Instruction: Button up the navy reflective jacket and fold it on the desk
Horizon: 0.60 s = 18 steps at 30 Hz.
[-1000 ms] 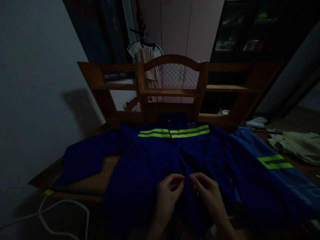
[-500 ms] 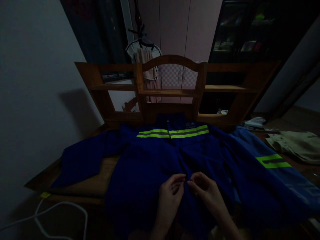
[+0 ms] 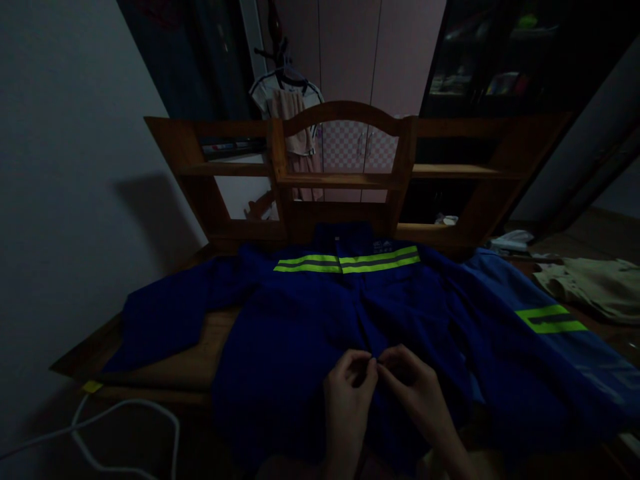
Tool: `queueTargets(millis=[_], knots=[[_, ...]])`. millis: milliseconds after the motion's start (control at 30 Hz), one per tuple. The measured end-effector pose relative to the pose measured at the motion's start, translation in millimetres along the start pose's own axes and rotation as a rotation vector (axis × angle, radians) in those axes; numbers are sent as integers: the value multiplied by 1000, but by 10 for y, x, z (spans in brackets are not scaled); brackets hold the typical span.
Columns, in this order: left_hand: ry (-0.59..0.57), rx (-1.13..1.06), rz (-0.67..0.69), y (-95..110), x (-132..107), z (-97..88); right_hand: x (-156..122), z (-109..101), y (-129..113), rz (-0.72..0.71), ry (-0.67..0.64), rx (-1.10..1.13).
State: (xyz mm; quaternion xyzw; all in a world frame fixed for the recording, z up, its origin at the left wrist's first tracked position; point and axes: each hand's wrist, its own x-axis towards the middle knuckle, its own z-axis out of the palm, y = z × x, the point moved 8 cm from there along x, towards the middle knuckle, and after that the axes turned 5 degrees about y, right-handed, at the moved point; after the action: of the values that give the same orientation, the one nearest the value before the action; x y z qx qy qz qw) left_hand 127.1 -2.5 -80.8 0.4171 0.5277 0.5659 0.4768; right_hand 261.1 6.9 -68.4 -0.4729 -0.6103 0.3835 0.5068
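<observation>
A dark blue work jacket [image 3: 295, 327] with yellow-green reflective stripes across the chest lies spread face up, its collar away from me. My left hand [image 3: 350, 390] pinches the jacket's front edge low on the middle opening. Close beside it, my right hand [image 3: 413, 383] pinches the cloth at the same spot, fingertips nearly touching those of the left. Whether a button or snap sits between the fingers is too dark and small to make out. One sleeve [image 3: 160, 320] stretches out to the left over the wooden desk top [image 3: 217, 333]; the other reaches to the right.
Behind the jacket stands a wooden shelf rack [image 3: 343, 180]. A lighter blue garment [image 3: 525, 293] with a reflective band lies at right, near folded beige cloth [image 3: 590, 287]. A white cable [image 3: 125, 403] loops at lower left. A wall [image 3: 75, 167] rises on the left.
My left thumb has closed up to its fingertips, and both hands' tips have come together at the jacket's front edge. The view has shifted slightly.
</observation>
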Motion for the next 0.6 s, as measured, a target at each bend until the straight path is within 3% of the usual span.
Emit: queueTargets(millis=[300,600], knots=[[53,3,-19,-81,7,-46,14,5,-13,41,-26,-5],[133,375,296,181,-86,-86,-27,-10,-18,-50,-3,-80]])
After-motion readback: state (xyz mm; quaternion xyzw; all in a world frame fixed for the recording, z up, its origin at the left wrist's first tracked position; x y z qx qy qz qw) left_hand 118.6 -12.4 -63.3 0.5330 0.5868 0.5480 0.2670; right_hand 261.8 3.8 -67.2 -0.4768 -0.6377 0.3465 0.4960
